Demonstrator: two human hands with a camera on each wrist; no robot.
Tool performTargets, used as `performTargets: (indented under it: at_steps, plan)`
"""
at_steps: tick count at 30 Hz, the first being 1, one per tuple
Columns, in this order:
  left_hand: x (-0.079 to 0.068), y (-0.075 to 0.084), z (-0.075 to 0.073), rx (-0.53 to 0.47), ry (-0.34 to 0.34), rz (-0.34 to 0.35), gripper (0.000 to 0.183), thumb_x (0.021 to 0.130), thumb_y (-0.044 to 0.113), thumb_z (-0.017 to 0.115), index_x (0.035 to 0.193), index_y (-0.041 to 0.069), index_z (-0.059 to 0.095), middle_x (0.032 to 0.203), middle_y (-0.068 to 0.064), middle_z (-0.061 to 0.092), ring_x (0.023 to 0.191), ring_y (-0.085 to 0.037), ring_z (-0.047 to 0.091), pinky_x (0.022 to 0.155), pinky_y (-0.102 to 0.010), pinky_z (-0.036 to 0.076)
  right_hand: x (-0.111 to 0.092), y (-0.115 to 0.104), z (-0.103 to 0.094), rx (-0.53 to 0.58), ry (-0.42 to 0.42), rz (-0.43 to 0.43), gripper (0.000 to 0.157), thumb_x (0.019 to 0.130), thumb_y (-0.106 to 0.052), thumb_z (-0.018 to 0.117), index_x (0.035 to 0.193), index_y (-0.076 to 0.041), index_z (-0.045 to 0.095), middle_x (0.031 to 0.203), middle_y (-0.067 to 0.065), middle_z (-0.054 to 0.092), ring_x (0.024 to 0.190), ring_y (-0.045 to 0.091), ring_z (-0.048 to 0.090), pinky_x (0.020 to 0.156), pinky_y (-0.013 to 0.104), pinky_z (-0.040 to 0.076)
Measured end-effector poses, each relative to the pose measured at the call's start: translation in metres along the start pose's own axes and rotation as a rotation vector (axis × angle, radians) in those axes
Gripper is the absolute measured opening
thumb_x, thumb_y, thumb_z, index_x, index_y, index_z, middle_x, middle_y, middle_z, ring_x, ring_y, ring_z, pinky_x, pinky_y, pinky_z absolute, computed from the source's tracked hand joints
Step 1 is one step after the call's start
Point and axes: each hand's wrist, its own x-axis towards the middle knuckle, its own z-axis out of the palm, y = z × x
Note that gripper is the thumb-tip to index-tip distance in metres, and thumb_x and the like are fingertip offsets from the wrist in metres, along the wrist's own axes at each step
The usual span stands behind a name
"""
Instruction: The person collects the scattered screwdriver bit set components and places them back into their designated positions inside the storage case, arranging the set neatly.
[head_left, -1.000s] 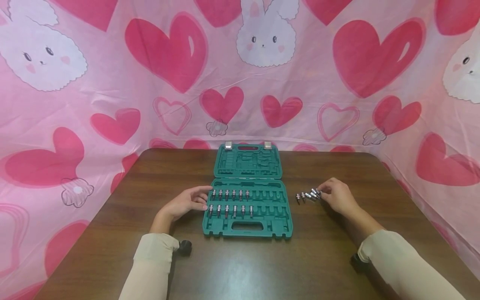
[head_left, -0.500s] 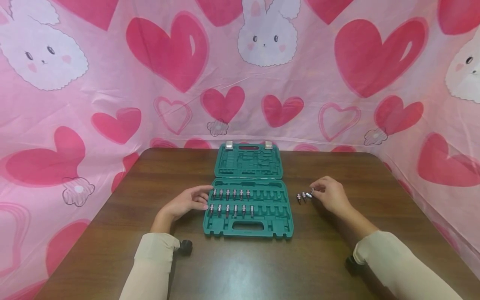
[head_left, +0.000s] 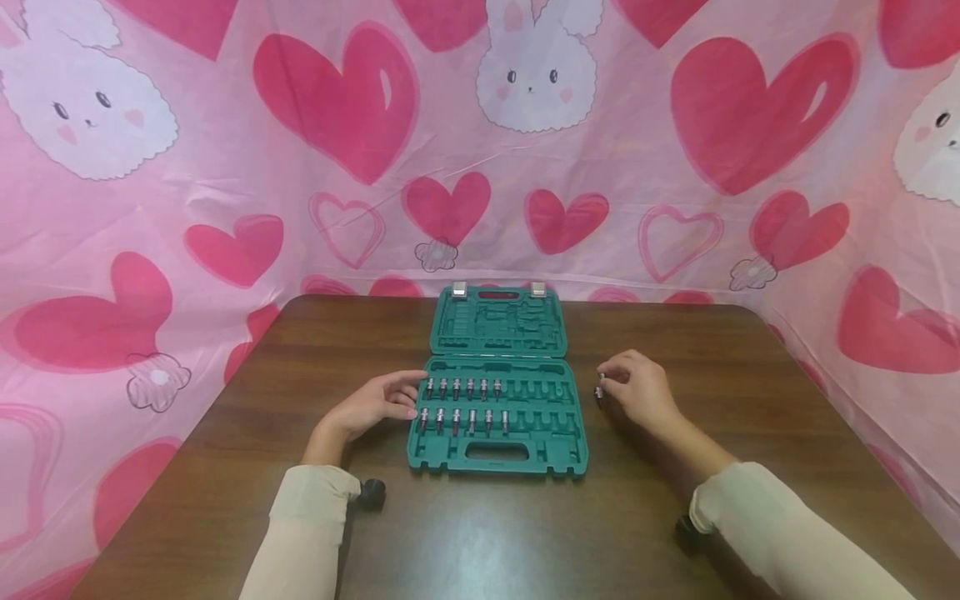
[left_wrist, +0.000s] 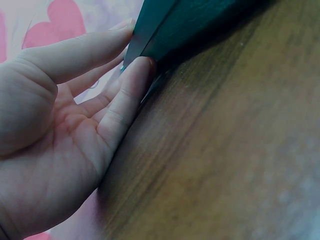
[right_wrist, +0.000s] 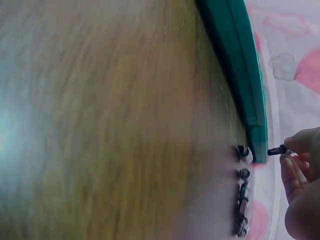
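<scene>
An open green plastic case [head_left: 551, 454] lies on the table, its hinged lid [head_left: 459, 321] tipped back. Bit sockets [head_left: 470, 388] fill the left part of the upper row, and more bit sockets [head_left: 472, 421] do so in the lower row; slots on the right are bare. My left hand [head_left: 367, 407] touches the case's left edge with its fingertips and thumb. Right of the case, my right hand [head_left: 640, 390] pinches one bit socket [right_wrist: 276, 150] between thumb and fingers, above the table. Loose bit sockets [right_wrist: 243, 192] lie below it, mostly hidden by the hand in the head view.
The brown wooden table [head_left: 480, 542] reaches back to a pink cloth [head_left: 615, 158] printed with hearts and rabbits, which hangs behind and on both sides. Two silver latches [head_left: 537, 290] sit on the lid's far edge.
My right hand has lifted a bit socket from the loose group and moved left toward the case. The left hand stays at the case's left edge.
</scene>
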Motion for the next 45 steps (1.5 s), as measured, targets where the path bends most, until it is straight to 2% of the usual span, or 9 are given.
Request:
performTargets:
  at_steps: [17, 27, 37, 45]
  plan:
    - [0.0, 0.003, 0.0, 0.0, 0.004, -0.011, 0.065, 0.087, 0.007, 0.071, 0.146, 0.007, 0.042, 0.112, -0.017, 0.06, 0.105, -0.031, 0.057, 0.093, -0.035, 0.048, 0.008, -0.028, 0.022, 0.054, -0.002, 0.043, 0.011, 0.085, -0.008, 0.075, 0.095, -0.006, 0.075, 0.099, 0.005, 0.063, 0.089, 0.025, 0.061, 0.079, 0.043, 0.054]
    - [0.0, 0.002, 0.001, -0.006, 0.003, -0.009, 0.065, 0.088, 0.007, 0.07, 0.146, 0.007, 0.042, 0.113, -0.018, 0.06, 0.106, -0.032, 0.056, 0.093, -0.034, 0.048, 0.015, -0.045, 0.042, 0.084, 0.019, -0.017, 0.011, 0.082, -0.006, 0.077, 0.093, -0.004, 0.076, 0.098, 0.007, 0.066, 0.089, 0.025, 0.063, 0.081, 0.044, 0.053]
    - [0.002, 0.002, 0.0, 0.01, -0.002, 0.0, 0.066, 0.088, 0.007, 0.07, 0.147, 0.007, 0.041, 0.115, -0.018, 0.06, 0.107, -0.032, 0.056, 0.093, -0.034, 0.048, 0.019, -0.057, 0.058, 0.056, -0.03, -0.012, 0.01, 0.085, -0.01, 0.076, 0.094, -0.007, 0.076, 0.099, 0.003, 0.066, 0.092, 0.022, 0.062, 0.083, 0.043, 0.052]
    - [0.001, 0.002, 0.0, 0.014, -0.001, -0.006, 0.066, 0.088, 0.008, 0.071, 0.146, 0.007, 0.041, 0.114, -0.017, 0.06, 0.107, -0.031, 0.057, 0.094, -0.034, 0.048, 0.02, -0.067, 0.069, 0.082, -0.048, -0.011, 0.009, 0.084, -0.009, 0.076, 0.093, -0.007, 0.076, 0.099, 0.002, 0.066, 0.092, 0.021, 0.062, 0.082, 0.041, 0.052]
